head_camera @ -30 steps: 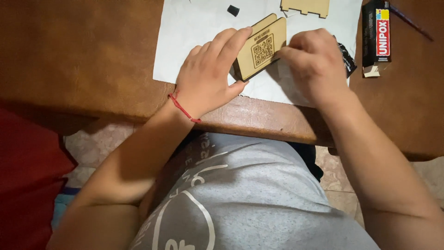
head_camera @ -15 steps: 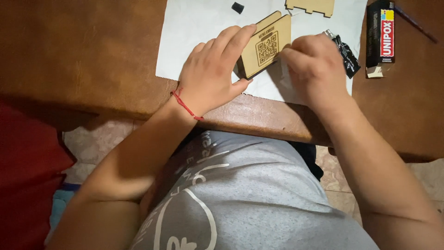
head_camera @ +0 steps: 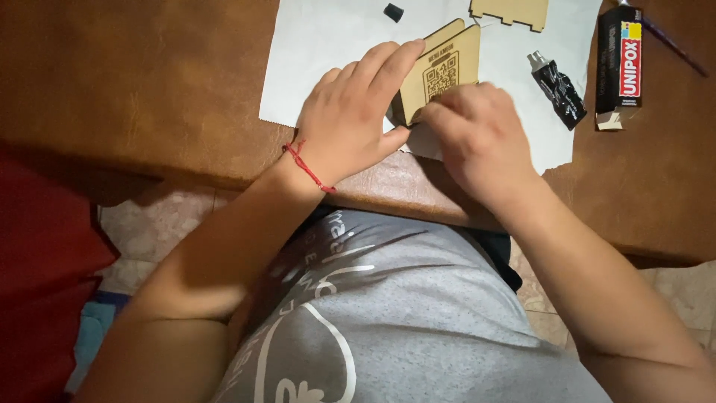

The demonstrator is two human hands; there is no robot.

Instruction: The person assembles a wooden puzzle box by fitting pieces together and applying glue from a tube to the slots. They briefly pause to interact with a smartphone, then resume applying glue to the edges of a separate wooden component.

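Pressure should stay even as we steady the thin laser-cut wooden panel point(head_camera: 440, 75), which stands tilted on the white paper sheet point(head_camera: 328, 45) over the brown leather-like surface point(head_camera: 134, 82). Our left hand point(head_camera: 350, 119) clasps its left edge, fingers together; our right hand point(head_camera: 477, 138) pinches its lower corner. Nearby lie a crumpled black glue tube point(head_camera: 558, 88), its box point(head_camera: 620, 67), a notched wooden piece point(head_camera: 511, 10) and a small black cap point(head_camera: 393, 11).
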